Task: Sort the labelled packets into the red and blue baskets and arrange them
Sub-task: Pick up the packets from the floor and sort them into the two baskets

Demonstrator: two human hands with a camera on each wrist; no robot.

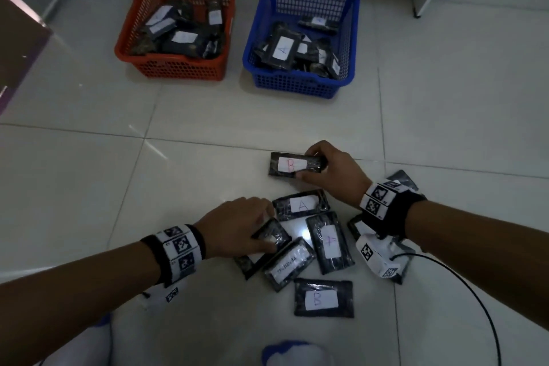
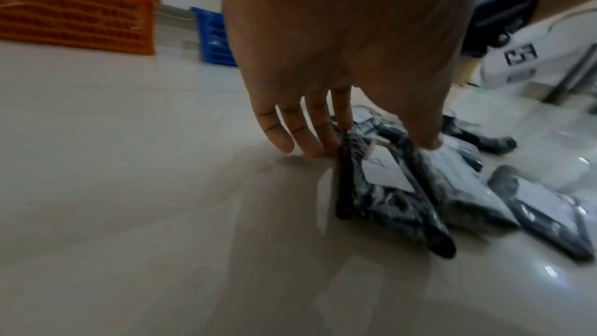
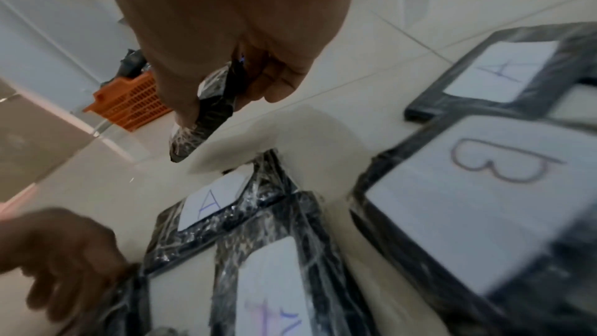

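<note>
Under my left hand (image 1: 237,224) a packet's label (image 2: 386,171) is half hidden; fingers pinch that packet (image 1: 264,244). Right hand (image 1: 335,171) grips the B packet (image 1: 292,165).

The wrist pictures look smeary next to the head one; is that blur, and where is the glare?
Head view: fairly sharp, dim, with a bright glare patch on the glossy white floor tiles among the black plastic-wrapped packets. Left wrist view: the orange-red mesh basket is streaked by motion blur. Right wrist view: the nearest B-labelled packet is soft.

Bare floor (image 1: 208,128) lies open between the packet pile (image 1: 323,246) and both baskets (image 1: 175,68).
</note>
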